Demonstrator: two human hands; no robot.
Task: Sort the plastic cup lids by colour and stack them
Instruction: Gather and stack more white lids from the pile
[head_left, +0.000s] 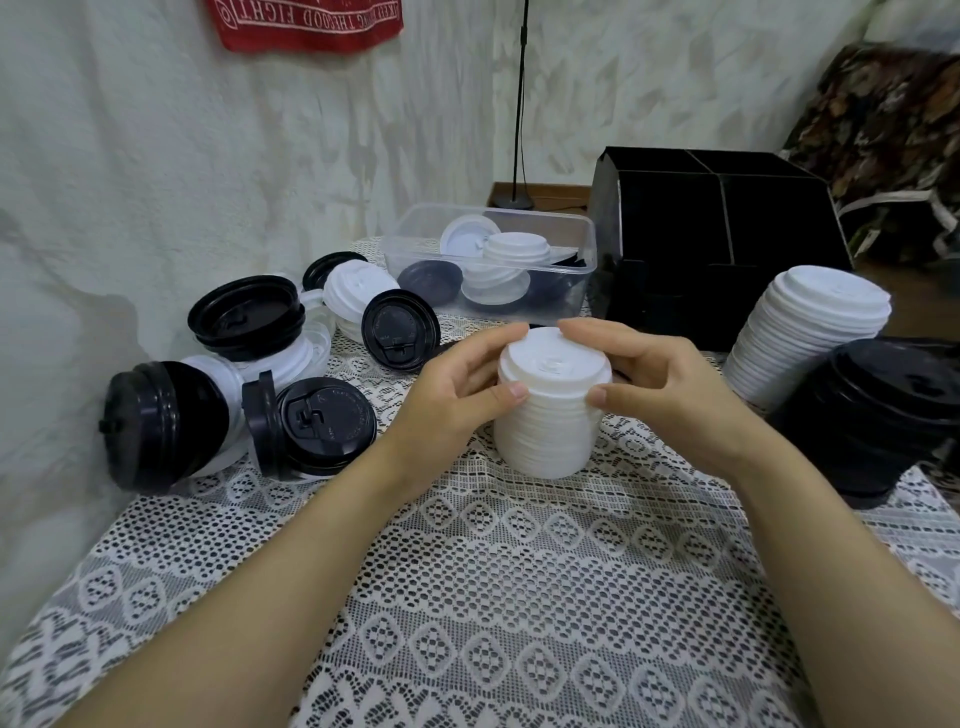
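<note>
both hands, left hand (457, 387) and right hand (660, 379), curl round the white lid stack (548, 410) at table centre, seating its top lid; next likely another white lid from the left pile (291, 353).

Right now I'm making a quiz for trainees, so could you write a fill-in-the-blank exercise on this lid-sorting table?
1. The stack of plastic cup lids gripped by the left hand and the right hand is ___.
2. The clear rectangular plastic tub holds lids of ___ colours.
3. Next to the tall white lid tower at the right, the neighbouring lid pile is ___.
Missing words: white; two; black.
</note>
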